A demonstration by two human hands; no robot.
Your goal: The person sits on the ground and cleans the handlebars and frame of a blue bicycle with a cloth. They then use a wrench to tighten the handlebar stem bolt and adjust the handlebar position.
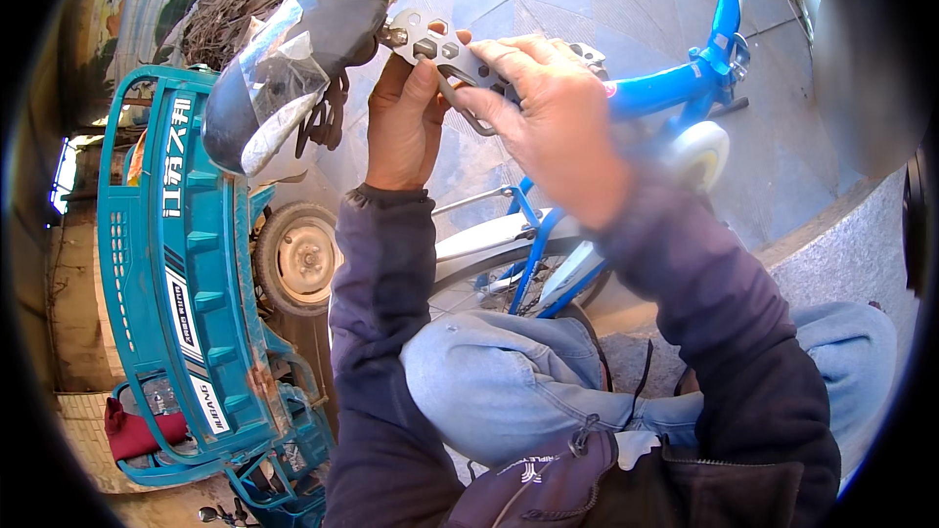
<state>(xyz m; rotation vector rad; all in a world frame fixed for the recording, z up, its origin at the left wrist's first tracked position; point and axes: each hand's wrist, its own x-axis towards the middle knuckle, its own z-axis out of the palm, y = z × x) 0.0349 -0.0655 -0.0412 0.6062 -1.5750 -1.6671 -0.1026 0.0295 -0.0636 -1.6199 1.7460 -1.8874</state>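
A flat silver multi-hole wrench (427, 27) with hexagonal cut-outs has its left end against a bolt (394, 37) under the bicycle saddle (284, 73), which is partly wrapped in clear plastic and tape. Thumb and fingers of my left hand (403, 132) pinch the wrench close to that end. My right hand (565, 122) is closed over its middle and right part, the fingers lying across it and the thumb below. A bent grey metal rod (448, 90), like a hex key, runs beside the wrench between my two thumbs; whether it is joined to the wrench I cannot tell.
A blue bicycle frame (665, 90) stretches to the upper right, with a wheel (489, 274) below my hands. On the left stands a teal cargo tricycle (225, 284). Dry twigs (230, 15) lie behind the saddle. My jeans-clad knee (489, 372) is beneath my arms.
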